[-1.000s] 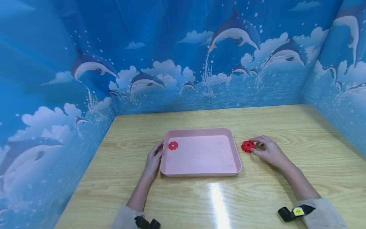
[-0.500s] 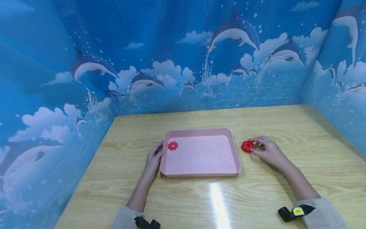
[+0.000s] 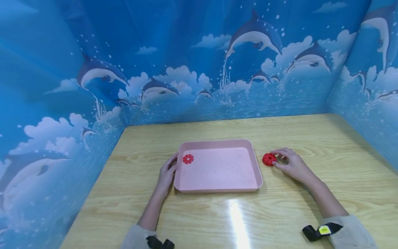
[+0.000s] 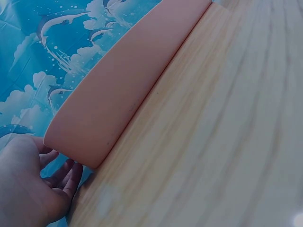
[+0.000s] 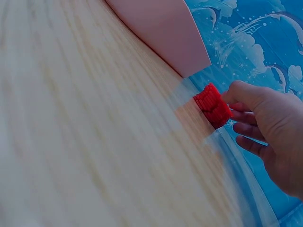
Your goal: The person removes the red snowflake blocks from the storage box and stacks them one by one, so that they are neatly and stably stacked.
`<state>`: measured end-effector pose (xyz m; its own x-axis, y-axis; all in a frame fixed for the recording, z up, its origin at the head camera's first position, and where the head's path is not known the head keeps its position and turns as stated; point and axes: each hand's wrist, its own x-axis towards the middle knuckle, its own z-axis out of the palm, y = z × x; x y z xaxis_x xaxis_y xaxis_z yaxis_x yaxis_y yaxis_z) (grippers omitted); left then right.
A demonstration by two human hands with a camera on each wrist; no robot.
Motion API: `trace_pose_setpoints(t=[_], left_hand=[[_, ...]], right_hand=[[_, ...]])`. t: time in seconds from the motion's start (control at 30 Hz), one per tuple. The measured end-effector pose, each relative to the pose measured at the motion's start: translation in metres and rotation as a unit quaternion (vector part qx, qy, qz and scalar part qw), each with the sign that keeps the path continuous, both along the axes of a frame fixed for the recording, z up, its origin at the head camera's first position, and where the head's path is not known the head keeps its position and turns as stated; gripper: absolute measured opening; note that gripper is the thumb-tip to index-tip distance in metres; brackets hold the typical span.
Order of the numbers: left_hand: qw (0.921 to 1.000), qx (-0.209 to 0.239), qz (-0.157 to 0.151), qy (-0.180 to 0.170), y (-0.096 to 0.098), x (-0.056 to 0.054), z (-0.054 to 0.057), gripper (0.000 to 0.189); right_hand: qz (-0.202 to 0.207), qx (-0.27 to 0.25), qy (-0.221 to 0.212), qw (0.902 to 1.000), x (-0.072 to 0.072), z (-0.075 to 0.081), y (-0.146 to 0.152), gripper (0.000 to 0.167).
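A pink rectangular tray (image 3: 217, 169) lies on the wooden table. Inside it, near the left wall, is one flat red notched disc (image 3: 188, 159). My left hand (image 3: 166, 174) holds the tray's left side, its fingers along the outer wall; in the left wrist view the hand (image 4: 35, 182) is at the tray's corner. Right of the tray, my right hand (image 3: 290, 164) pinches a stack of red notched discs (image 3: 269, 159) between thumb and fingers. The right wrist view shows the discs (image 5: 213, 105) piled in ridged layers at the table surface.
The wooden table (image 3: 130, 204) stretches out around the tray, with a bright light reflection in front of it. A blue dolphin-printed curtain (image 3: 199, 62) borders the back and both sides. Black straps with small devices (image 3: 320, 231) sit at the sleeves.
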<state>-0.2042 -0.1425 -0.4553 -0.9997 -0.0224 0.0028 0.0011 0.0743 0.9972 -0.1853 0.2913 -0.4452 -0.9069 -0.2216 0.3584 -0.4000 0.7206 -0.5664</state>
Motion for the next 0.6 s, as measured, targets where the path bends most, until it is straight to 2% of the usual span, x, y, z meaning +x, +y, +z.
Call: trace_pose_setpoints(t=[0.27,0.4,0.6], left_hand=[[1.0,0.0,0.001,0.0,0.0,0.001,0.001,0.041],[1.0,0.003,0.003,0.002,0.0,0.0,0.001,0.041],[1.0,0.0,0.003,0.005,0.0,0.0,0.001,0.041]], right_hand=[[-0.009,-0.002,-0.012,0.9999,0.0,0.005,0.0,0.034],[-0.014,-0.014,-0.031,0.9993,0.003,0.018,-0.004,0.034],[0.01,-0.031,-0.003,0.9995,0.004,0.036,-0.021,0.033]])
